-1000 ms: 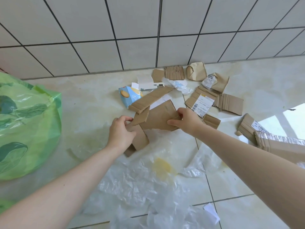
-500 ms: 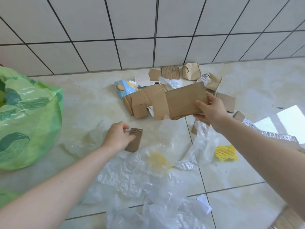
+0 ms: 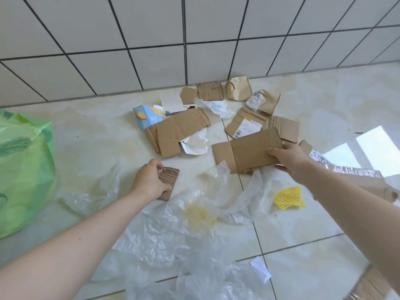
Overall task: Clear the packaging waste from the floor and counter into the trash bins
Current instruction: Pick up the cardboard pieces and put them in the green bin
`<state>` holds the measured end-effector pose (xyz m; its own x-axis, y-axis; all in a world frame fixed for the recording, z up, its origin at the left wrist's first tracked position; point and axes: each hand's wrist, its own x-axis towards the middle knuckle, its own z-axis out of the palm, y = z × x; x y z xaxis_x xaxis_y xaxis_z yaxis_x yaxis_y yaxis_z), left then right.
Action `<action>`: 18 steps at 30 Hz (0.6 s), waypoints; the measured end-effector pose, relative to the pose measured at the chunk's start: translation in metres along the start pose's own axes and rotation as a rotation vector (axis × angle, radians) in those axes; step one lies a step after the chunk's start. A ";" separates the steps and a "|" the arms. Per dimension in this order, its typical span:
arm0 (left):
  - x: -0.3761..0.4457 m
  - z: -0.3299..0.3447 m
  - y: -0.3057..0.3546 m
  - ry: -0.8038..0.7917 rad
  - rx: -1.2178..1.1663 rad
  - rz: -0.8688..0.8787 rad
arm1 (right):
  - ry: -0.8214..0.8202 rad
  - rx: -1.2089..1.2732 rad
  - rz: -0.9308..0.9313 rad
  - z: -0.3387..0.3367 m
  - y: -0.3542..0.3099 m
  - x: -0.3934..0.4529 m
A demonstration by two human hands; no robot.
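**Both hands grip cardboard scraps above the littered floor**

The left hand (image 3: pixel 149 180) is curled around a small corrugated cardboard strip (image 3: pixel 170 179), fingers over its top edge and thumb along its lower side; the strip lies at or just above the pale floor tiles (image 3: pixel 303 224), and contact with the floor cannot be told. The right hand (image 3: pixel 291 160) pinches the right end of a flattened cardboard panel (image 3: pixel 249 151), thumb on top and fingers underneath, holding it roughly level above the floor.

Between the two hands and nearer the wall lies a folded cardboard piece (image 3: pixel 179 131), overlapping a blue snack wrapper (image 3: pixel 146 119) on its left and torn white paper (image 3: pixel 195 144) at its lower right. Behind the held panel sits a cardboard piece with a shipping label (image 3: pixel 246 126), and further scraps of brown card and crumpled brown paper (image 3: pixel 238 87) lie along the foot of the white tiled wall (image 3: pixel 194 40).

Clear plastic film (image 3: pixel 173 234) spreads across the floor below both forearms, with a yellowish patch showing through it. A yellow foam net (image 3: pixel 289 198) lies just beside the right forearm. A green trash bag (image 3: pixel 23 169) stands at the left edge, well apart from the left hand.
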<state>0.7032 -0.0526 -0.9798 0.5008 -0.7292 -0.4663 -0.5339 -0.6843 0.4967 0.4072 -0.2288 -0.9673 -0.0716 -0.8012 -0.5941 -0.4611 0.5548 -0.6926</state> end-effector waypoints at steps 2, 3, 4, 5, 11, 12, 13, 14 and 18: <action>-0.001 0.000 0.001 0.011 -0.017 0.012 | 0.014 0.000 -0.019 0.002 -0.001 -0.001; -0.001 0.001 0.001 0.024 -0.028 0.026 | 0.019 0.013 -0.028 0.003 -0.002 -0.001; -0.002 0.001 0.001 0.052 -0.044 0.049 | 0.022 0.031 -0.037 0.003 -0.003 -0.001; -0.002 0.001 0.001 0.093 -0.063 0.080 | 0.023 0.052 -0.044 0.004 -0.004 -0.002; 0.000 -0.008 0.008 0.291 -0.192 0.209 | 0.013 0.222 -0.080 0.000 -0.015 -0.010; 0.001 -0.010 0.010 0.303 -0.208 0.207 | 0.006 0.261 -0.086 -0.001 -0.017 -0.012; 0.004 -0.013 0.013 0.308 -0.219 0.199 | -0.001 0.292 -0.094 -0.001 -0.020 -0.013; 0.008 -0.015 0.015 0.309 -0.223 0.189 | -0.008 0.310 -0.106 -0.001 -0.023 -0.015; 0.028 -0.020 0.024 0.279 -0.181 0.117 | -0.011 0.332 -0.154 -0.001 -0.033 -0.019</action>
<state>0.7183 -0.0894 -0.9667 0.6238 -0.7574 -0.1927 -0.4817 -0.5668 0.6684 0.4234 -0.2325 -0.9326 -0.0134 -0.8793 -0.4760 -0.1533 0.4722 -0.8680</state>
